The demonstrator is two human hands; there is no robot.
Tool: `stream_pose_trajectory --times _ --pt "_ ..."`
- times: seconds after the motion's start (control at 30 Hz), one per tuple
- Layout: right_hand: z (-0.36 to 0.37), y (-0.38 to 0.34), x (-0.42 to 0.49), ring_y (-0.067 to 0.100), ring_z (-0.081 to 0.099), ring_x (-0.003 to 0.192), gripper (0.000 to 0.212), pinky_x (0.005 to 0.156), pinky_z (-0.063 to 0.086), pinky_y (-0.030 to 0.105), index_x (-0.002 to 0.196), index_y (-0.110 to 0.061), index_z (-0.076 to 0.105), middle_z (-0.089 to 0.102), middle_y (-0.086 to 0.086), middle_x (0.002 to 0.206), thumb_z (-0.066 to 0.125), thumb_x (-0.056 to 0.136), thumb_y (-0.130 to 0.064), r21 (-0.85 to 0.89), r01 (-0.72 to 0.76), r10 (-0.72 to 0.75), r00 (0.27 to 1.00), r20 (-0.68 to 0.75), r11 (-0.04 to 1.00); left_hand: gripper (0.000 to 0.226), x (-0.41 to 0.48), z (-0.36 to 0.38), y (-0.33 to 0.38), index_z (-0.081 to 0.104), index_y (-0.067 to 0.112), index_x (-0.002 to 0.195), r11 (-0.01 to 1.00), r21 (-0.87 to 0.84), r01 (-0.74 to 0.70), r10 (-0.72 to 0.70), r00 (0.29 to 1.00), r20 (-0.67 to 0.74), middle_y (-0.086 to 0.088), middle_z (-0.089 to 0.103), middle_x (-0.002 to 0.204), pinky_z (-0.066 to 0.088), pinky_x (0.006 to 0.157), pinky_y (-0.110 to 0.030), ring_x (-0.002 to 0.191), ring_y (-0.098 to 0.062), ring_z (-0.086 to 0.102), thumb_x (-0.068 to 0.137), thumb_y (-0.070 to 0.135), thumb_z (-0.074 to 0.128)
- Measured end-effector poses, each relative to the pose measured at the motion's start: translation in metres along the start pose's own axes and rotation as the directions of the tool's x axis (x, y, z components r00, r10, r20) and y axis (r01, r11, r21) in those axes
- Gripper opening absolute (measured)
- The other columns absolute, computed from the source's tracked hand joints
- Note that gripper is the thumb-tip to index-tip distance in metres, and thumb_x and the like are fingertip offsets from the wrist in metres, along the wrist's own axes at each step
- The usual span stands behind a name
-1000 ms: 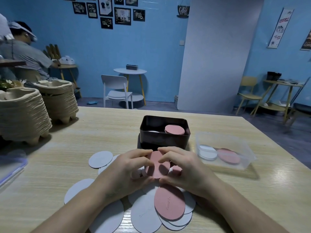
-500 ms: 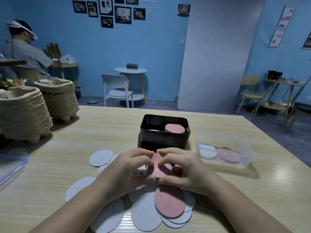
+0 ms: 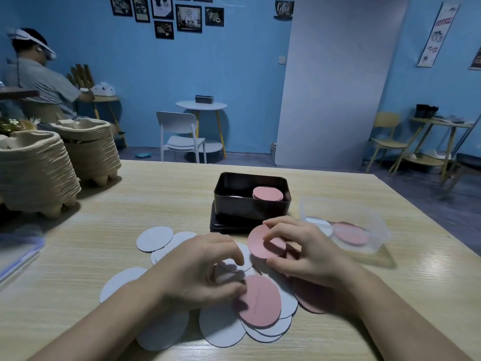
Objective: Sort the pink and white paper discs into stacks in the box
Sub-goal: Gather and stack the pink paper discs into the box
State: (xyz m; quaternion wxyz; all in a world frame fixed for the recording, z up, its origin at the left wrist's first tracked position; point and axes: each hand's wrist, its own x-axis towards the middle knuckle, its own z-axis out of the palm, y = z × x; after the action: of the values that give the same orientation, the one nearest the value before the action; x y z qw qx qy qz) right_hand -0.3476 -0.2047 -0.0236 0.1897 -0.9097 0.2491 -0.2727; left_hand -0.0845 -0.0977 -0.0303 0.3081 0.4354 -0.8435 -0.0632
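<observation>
A black box [image 3: 250,207] stands mid-table with a pink stack [image 3: 268,194] at its right and a white stack [image 3: 235,196] barely showing at its left. In front of it lies a loose pile of white discs [image 3: 154,238] and pink discs [image 3: 260,300]. My right hand [image 3: 309,252] pinches a pink disc [image 3: 257,243] just in front of the box. My left hand [image 3: 200,272] hovers over the pile with fingers curled, its fingertips touching a white disc [image 3: 242,259].
A clear plastic tub [image 3: 346,225] right of the box holds a white and a pink disc. Two stacks of pulp trays [image 3: 33,168] stand at the table's left. A clear lid [image 3: 18,251] lies at the left edge. A person sits far left.
Both hands held the pink disc together before. Now my left hand has let go and dropped to the pile, while my right hand keeps the disc and has moved right.
</observation>
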Motion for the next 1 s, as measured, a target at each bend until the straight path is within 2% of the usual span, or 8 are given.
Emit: stream_pose_trajectory --times 0.1,0.2,0.33,0.47,0.73,0.83,0.93,1.0 --pt "0.001 0.001 0.0 0.002 0.055 0.129 0.028 0.102 0.048 0.026 0.107 -0.029 0.071 0.061 -0.008 0.135 0.079 0.082 -0.036 0.0 -0.011 0.011 1.0 -0.004 1.0 0.054 0.003 0.002 0.004 0.068 0.031 0.118 0.999 -0.03 -0.014 0.018 0.99 0.14 0.013 0.068 0.112 0.054 0.088 -0.039 0.107 -0.008 0.062 0.077 0.064 0.082" --pt "0.005 0.002 0.0 0.002 0.056 0.127 0.03 0.102 0.049 0.03 0.107 -0.028 0.07 0.062 -0.007 0.134 0.077 0.082 -0.044 -0.018 -0.001 0.001 1.0 0.002 1.0 0.071 0.006 0.004 0.007 0.063 0.037 0.129 0.999 -0.032 0.0 0.007 0.974 0.228 0.018 0.065 0.12 0.051 0.097 -0.034 0.116 -0.002 0.056 0.07 0.072 0.081" --pt "0.006 0.002 0.0 0.0 0.057 0.126 0.034 0.102 0.049 0.031 0.108 -0.029 0.07 0.063 -0.007 0.134 0.076 0.082 -0.051 -0.021 -0.01 0.01 1.0 0.006 1.0 0.06 0.005 0.003 0.01 0.067 0.036 0.123 0.999 -0.043 0.003 0.006 0.979 0.206 0.029 0.06 0.108 0.049 0.092 -0.024 0.109 0.006 0.055 0.073 0.062 0.086" --pt "0.007 0.001 0.001 0.001 0.057 0.126 0.034 0.101 0.049 0.031 0.107 -0.03 0.07 0.063 -0.008 0.132 0.076 0.082 -0.052 -0.017 -0.012 0.012 1.0 0.007 1.0 0.048 0.001 0.002 0.01 0.068 0.034 0.118 0.998 -0.061 0.029 -0.018 0.983 0.181 0.019 0.066 0.105 0.052 0.087 -0.034 0.102 -0.003 0.06 0.077 0.05 0.087" --pt "0.01 0.0 0.002 0.001 0.056 0.126 0.032 0.099 0.05 0.033 0.105 -0.03 0.068 0.062 -0.009 0.134 0.075 0.082 -0.052 -0.038 -0.01 0.011 1.0 0.02 0.999 0.064 0.009 0.003 0.014 0.065 0.035 0.127 0.999 -0.025 0.022 -0.016 0.973 0.229 0.023 0.062 0.108 0.049 0.091 -0.03 0.105 -0.003 0.057 0.074 0.064 0.085" --pt "0.01 0.0 0.002 0.001 0.057 0.126 0.031 0.099 0.05 0.031 0.104 -0.029 0.069 0.061 -0.01 0.135 0.075 0.083 -0.05 -0.033 -0.021 0.021 1.0 0.016 0.999 0.06 0.01 0.005 0.014 0.065 0.036 0.124 1.0 -0.011 0.009 -0.007 0.974 0.228 0.021 0.063 0.105 0.05 0.089 -0.032 0.103 -0.005 0.057 0.073 0.061 0.086" --pt "0.01 -0.001 0.002 0.001 0.057 0.126 0.031 0.096 0.05 0.025 0.104 -0.03 0.069 0.061 -0.011 0.133 0.077 0.082 -0.049 -0.018 -0.021 0.022 1.0 0.01 1.0 0.055 0.007 0.003 0.014 0.065 0.037 0.122 0.999 -0.028 0.03 -0.024 0.979 0.2 0.034 0.056 0.099 0.046 0.086 -0.02 0.103 0.002 0.054 0.074 0.056 0.087" --pt "0.01 -0.001 0.002 0.001 0.057 0.126 0.032 0.094 0.049 0.024 0.104 -0.03 0.069 0.061 -0.012 0.133 0.076 0.082 -0.052 -0.017 -0.028 0.028 1.0 0.011 0.999 0.054 0.004 0.001 0.012 0.065 0.038 0.122 0.999 -0.013 0.049 -0.046 0.984 0.174 0.031 0.06 0.1 0.048 0.087 -0.023 0.102 0.002 0.055 0.075 0.055 0.084"
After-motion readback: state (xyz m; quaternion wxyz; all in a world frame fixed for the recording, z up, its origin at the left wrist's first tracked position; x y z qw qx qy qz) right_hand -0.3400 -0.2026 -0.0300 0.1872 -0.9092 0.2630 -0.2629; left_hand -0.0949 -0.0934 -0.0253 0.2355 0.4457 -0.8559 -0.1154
